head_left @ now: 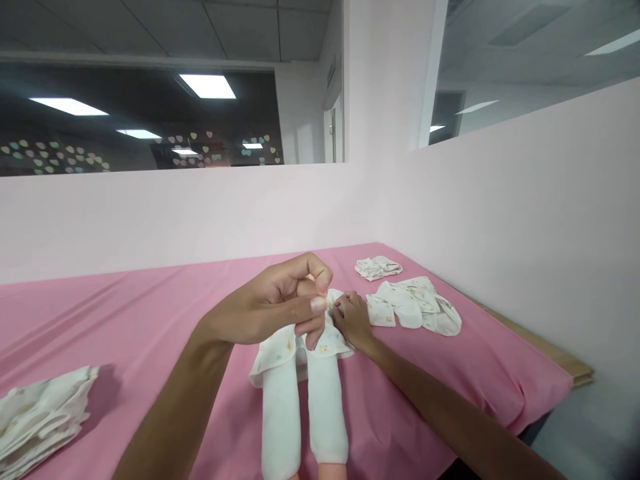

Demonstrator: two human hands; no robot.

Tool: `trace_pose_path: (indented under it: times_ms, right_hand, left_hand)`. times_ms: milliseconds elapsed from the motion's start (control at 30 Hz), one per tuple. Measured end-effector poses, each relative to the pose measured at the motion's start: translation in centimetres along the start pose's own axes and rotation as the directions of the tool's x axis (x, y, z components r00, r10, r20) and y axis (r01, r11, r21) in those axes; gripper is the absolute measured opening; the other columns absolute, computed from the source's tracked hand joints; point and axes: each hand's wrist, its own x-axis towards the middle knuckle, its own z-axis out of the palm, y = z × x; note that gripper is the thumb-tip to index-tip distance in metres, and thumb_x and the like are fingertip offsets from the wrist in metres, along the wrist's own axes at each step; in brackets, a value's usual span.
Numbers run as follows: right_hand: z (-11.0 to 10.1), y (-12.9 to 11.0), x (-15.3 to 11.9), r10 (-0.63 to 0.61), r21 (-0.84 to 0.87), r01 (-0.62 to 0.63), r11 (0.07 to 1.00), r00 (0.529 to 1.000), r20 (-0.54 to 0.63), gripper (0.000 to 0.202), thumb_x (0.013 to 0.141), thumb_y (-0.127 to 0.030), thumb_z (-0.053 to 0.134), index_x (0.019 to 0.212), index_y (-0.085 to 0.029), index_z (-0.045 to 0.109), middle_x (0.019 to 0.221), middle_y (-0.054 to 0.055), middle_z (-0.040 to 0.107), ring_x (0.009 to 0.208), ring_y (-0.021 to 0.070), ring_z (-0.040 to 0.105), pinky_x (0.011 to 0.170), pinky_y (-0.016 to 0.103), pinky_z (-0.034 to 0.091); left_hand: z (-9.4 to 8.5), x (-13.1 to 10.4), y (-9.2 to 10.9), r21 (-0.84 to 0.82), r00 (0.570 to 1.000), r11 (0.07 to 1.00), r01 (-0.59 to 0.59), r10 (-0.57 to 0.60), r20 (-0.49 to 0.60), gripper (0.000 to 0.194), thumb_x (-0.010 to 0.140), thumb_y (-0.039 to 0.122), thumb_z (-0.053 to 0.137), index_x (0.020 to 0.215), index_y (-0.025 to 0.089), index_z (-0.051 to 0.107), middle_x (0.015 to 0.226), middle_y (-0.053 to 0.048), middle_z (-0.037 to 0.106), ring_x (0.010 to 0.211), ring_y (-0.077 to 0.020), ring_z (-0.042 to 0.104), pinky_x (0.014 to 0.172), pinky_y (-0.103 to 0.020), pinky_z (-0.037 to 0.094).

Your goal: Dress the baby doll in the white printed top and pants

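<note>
I count one doll (300, 400) lying on the pink table (125, 320), two white legs toward me. My left hand (273, 307) and right hand (353, 320) pinch its printed top (287, 343) at the middle. One stack (35, 417) sits left; two garment piles (415, 303) beyond. No readable writing.

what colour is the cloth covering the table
Pink, plain with no print. The cloth shows best in the head view, spread under both hands and the small white garments.
</note>
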Motion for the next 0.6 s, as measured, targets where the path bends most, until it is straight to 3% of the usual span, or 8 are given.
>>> trace_pose_path:
  times_ms: [333, 600]
  right_hand:
    - [0.01, -0.02, 0.01, 0.011, 0.016, -0.011, 1.0, 1.0, 0.012, 0.009, 0.089, -0.019, 0.051, 0.084, -0.02, 0.059, 0.099, 0.006, 0.055, 0.093, 0.021, 0.049, 0.085, 0.034, 0.034]
    - [-0.14, -0.06, 0.1, -0.008, 0.004, 0.008, 1.0, 1.0, 0.002, 0.011, 0.09, -0.02, 0.051, 0.082, -0.019, 0.059, 0.098, 0.007, 0.056, 0.093, 0.0215, 0.05, 0.084, 0.034, 0.035]
  left_hand:
    - [-0.16, -0.34, 0.16, -0.047, 1.0, 0.999, 0.015, -0.015, -0.015, 0.013, 0.097, 0.026, 0.055, 0.09, 0.018, 0.048, 0.06, 0.005, 0.05, 0.059, -0.0119, 0.06, 0.059, -0.026, 0.049]
    - [-0.33, -0.25, 0.64, 0.051, 1.0, 0.999, -0.007, 0.007, -0.005, 0.009, 0.094, 0.024, 0.059, 0.092, 0.016, 0.056, 0.074, -0.001, 0.061, 0.07, -0.0124, 0.061, 0.066, -0.026, 0.05]
